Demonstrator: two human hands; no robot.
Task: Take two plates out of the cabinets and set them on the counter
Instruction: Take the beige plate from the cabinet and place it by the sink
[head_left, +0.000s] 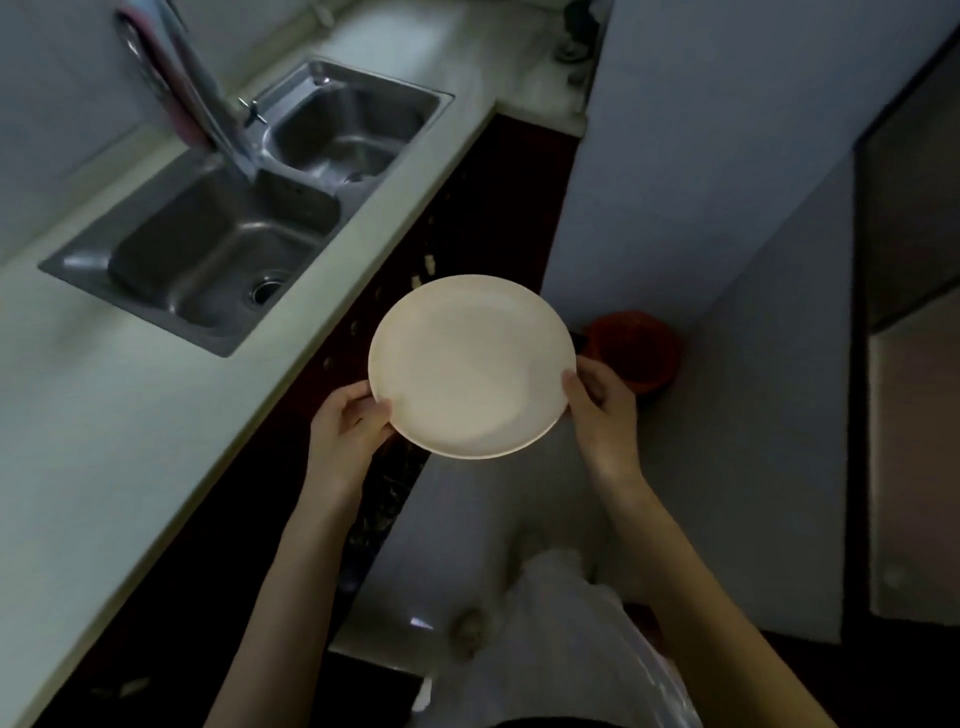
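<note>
A round cream plate (470, 364) is held level in the air, to the right of the counter's front edge and above the floor. My left hand (345, 418) grips its near-left rim, thumb on top. My right hand (602, 410) grips its right rim, thumb over the edge. The pale counter (104, 426) runs along the left of the view. No second plate is in view.
A steel double sink (234, 223) with a tall faucet (208, 98) is set into the counter. Dark red cabinet fronts (467, 218) run below the counter edge. An orange bucket (636, 348) stands on the floor by the wall. A white plastic bag (566, 639) lies below.
</note>
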